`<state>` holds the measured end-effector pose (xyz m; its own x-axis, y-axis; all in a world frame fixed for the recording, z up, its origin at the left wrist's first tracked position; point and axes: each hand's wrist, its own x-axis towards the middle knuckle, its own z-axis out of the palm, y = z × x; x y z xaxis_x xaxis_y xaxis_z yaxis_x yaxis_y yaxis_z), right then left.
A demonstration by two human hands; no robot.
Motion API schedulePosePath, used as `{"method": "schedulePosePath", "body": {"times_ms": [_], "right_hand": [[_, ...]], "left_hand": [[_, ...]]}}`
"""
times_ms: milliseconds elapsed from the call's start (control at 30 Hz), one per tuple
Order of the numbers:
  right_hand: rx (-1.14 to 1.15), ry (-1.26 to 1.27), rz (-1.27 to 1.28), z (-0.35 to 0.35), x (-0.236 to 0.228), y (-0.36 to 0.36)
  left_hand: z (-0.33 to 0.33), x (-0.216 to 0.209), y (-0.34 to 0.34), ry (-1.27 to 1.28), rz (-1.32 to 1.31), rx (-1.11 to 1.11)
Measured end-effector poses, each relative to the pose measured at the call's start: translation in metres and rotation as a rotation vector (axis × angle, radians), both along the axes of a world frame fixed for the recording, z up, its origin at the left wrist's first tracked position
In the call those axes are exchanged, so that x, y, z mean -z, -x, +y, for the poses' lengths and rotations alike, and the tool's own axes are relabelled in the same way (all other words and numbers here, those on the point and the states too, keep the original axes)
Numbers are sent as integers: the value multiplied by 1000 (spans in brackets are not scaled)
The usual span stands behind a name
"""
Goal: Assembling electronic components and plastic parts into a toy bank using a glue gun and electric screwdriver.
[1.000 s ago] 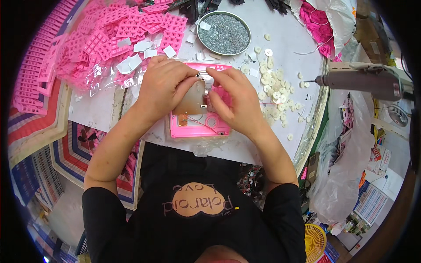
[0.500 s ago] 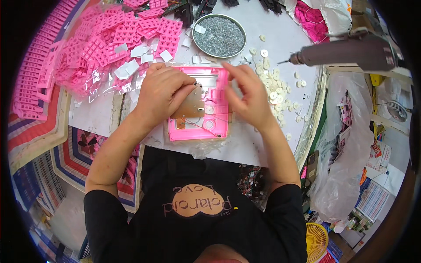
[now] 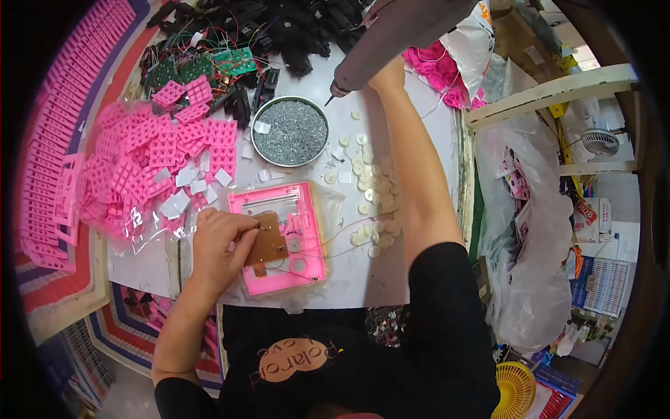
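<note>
The left forearm (image 3: 183, 332) angles forward, its left hand (image 3: 218, 253) curled, thumb and forefinger narrowly pinching the brown board (image 3: 269, 244) over the left part of the pink casing (image 3: 315, 234) on the table (image 3: 356, 283). Rightward, the right arm (image 3: 422, 167) stretches far forward; the power screwdriver (image 3: 391, 38) mostly hides the right hand (image 3: 389, 75), so I cannot tell its grip.

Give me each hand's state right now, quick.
Left hand: closed, pinching the edge of the brown circuit board in the pink casing.
Right hand: mostly hidden behind the electric screwdriver; open or closed cannot be told.
</note>
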<state>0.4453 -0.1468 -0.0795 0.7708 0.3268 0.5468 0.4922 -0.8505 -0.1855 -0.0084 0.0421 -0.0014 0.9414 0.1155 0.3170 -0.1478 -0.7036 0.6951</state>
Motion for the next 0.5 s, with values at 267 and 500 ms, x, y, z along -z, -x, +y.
{"method": "schedulePosePath", "body": {"times_ms": [267, 500], "right_hand": [[-102, -397, 115, -60, -12, 33], [-370, -967, 306, -134, -105, 274]], "left_hand": [[3, 7, 1, 23, -56, -26], [16, 19, 3, 0, -88, -57]]}}
